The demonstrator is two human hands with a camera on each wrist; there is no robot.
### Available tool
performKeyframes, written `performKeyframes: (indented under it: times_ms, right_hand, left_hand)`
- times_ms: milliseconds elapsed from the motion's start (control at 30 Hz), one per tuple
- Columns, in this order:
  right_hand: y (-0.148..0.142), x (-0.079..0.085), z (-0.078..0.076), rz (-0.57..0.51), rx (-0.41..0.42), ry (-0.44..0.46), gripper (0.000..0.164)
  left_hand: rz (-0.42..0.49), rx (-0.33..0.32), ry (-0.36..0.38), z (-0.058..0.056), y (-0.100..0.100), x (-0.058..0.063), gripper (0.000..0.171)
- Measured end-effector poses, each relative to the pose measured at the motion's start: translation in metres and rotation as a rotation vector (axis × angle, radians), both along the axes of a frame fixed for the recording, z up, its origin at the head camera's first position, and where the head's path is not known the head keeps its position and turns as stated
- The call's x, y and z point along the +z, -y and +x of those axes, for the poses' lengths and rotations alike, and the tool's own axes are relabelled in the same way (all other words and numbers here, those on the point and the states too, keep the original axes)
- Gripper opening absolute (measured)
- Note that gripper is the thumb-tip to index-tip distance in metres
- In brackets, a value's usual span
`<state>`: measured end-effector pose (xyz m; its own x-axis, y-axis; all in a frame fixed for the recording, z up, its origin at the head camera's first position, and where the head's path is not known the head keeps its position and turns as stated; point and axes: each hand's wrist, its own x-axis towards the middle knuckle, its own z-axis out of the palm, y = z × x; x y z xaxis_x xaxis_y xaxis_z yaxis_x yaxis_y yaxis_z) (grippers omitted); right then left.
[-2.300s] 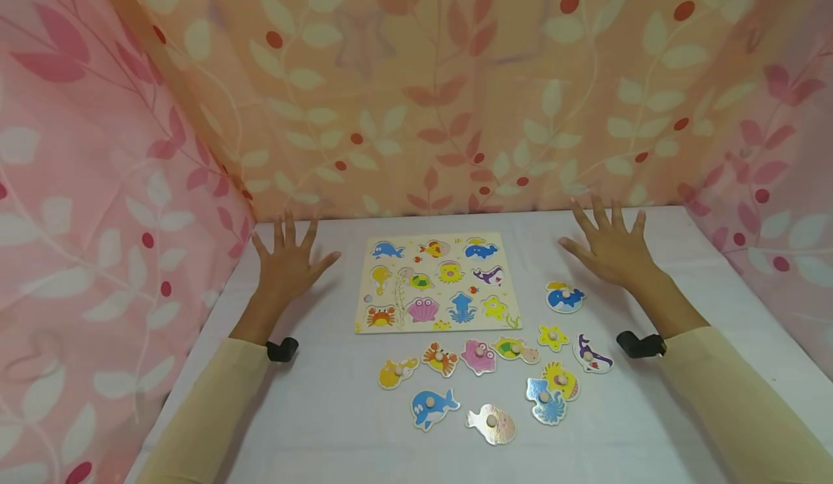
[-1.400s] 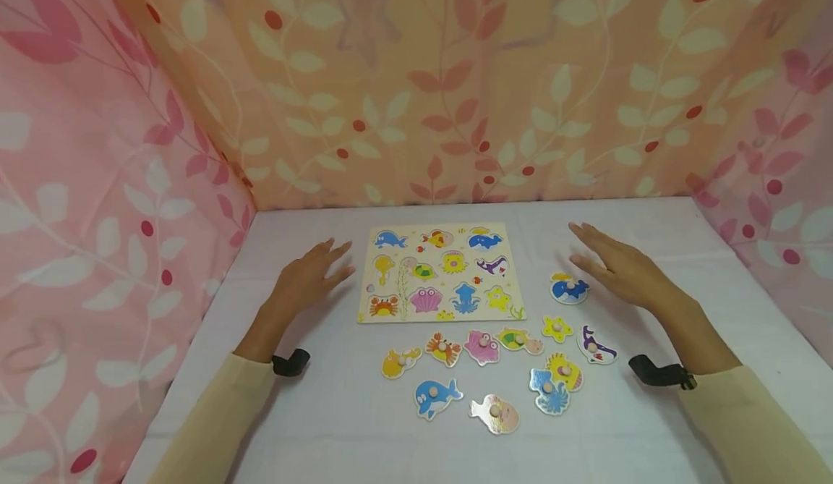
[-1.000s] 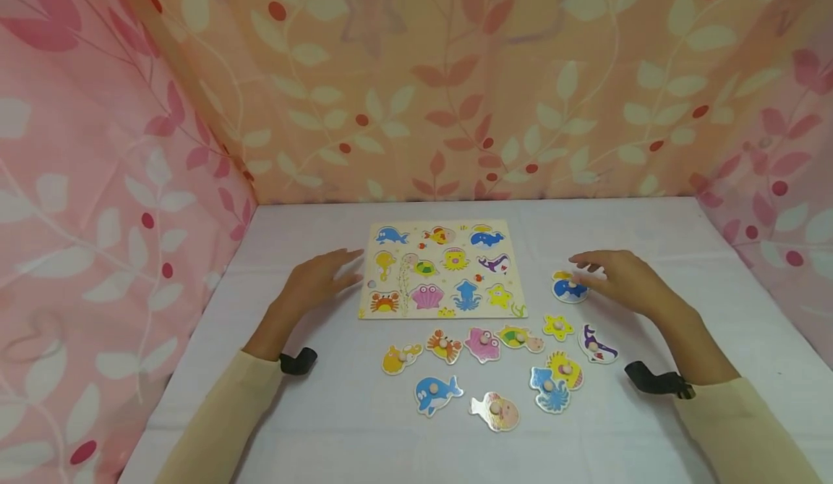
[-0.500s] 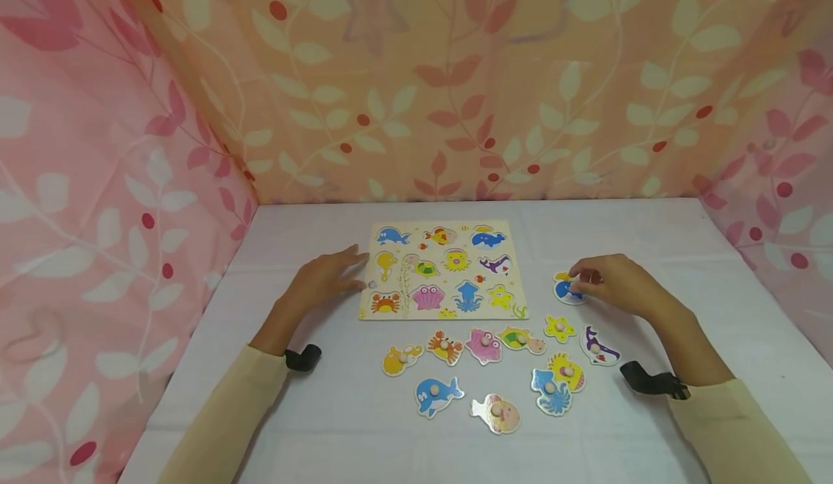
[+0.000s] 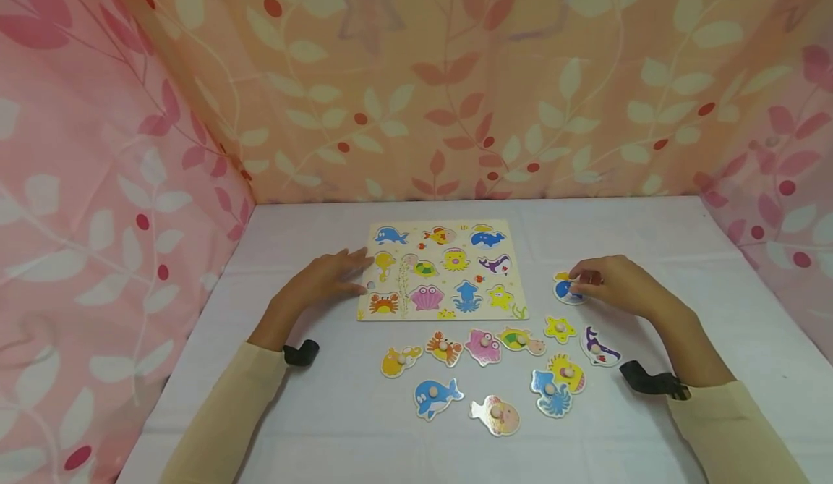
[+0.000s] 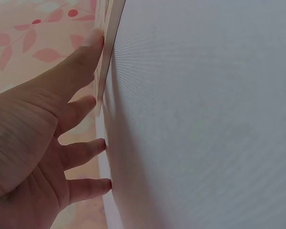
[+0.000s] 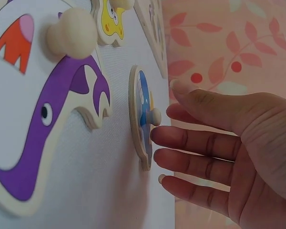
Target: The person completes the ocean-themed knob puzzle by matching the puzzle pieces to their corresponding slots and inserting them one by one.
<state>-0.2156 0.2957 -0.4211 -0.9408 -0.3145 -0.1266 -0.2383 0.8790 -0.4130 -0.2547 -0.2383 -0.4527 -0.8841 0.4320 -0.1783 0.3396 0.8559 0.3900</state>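
My left hand is at the left side of a wooden sea-animal puzzle board, with thumb and fingertips touching it. In the left wrist view the thumb lies against the board's edge, the other fingers spread. My right hand hovers over a dark blue whale puzzle piece to the right of the board. The right wrist view shows the whale's wooden knob close to loosely bent fingers, with the thumb apart from it. Whether a fingertip touches the piece is unclear.
Nearer the front lie several knobbed pieces: a seahorse, crab, shell, turtle, star, purple whale, octopus overlapped by a squid, dolphin and fish. Patterned cloth surrounds the table.
Both hands, first spread wide on either side, have come inward and lower. The left has reached the board's edge, the right the blue whale piece. The pieces lie as before.
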Motion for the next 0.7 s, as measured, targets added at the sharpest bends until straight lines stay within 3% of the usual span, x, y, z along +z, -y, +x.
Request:
performKeyframes:
  times_ms: [267, 700]
  right_hand:
    - [0.0002, 0.0003, 0.0013, -0.012, 0.000, 0.003, 0.033]
    - [-0.0032, 0.0011, 0.0018, -0.016, -0.002, 0.003, 0.033]
  left_hand:
    - [-0.049, -0.036, 0.029, -0.0002, 0.0021, -0.0022, 0.077]
    - [-0.007, -0.036, 0.002, -0.0004, 0.0087, -0.0084, 0.086]
